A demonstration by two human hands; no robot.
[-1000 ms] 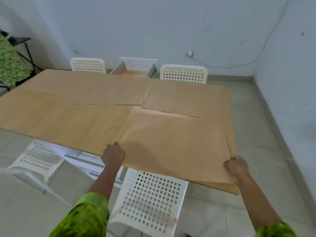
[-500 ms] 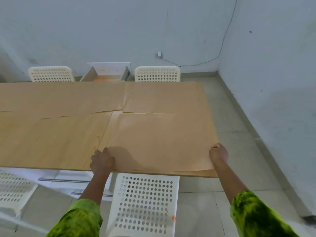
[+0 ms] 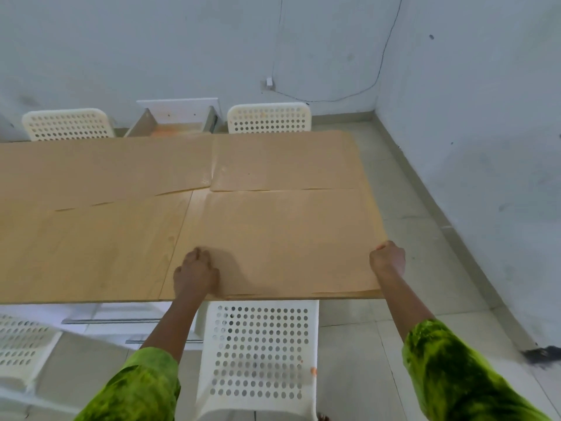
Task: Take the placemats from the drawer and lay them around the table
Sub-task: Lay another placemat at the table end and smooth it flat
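A large tan placemat [image 3: 279, 238] lies flat on the near right part of the wooden table [image 3: 100, 256]. My left hand [image 3: 195, 276] rests with curled fingers on the mat's near left corner. At the mat's right edge, near the table's corner, my right hand [image 3: 388, 261] is closed in a fist on it. A second placemat [image 3: 285, 162] lies at the far right, and a third [image 3: 106, 171] at the far left. Beyond the table's far edge the drawer [image 3: 176, 124] stands open.
A white perforated chair [image 3: 258, 354] stands right under me, with another [image 3: 21, 347] to my left. Two more chairs [image 3: 268, 120] [image 3: 65, 124] stand at the far side. The wall [image 3: 485, 147] is close on the right, and a dark object [image 3: 540, 354] lies at its foot.
Both hands have pushed the near right placemat forward and squared it with the table's edges. It now lies flat instead of hanging over the near corner. My view turned to the right.
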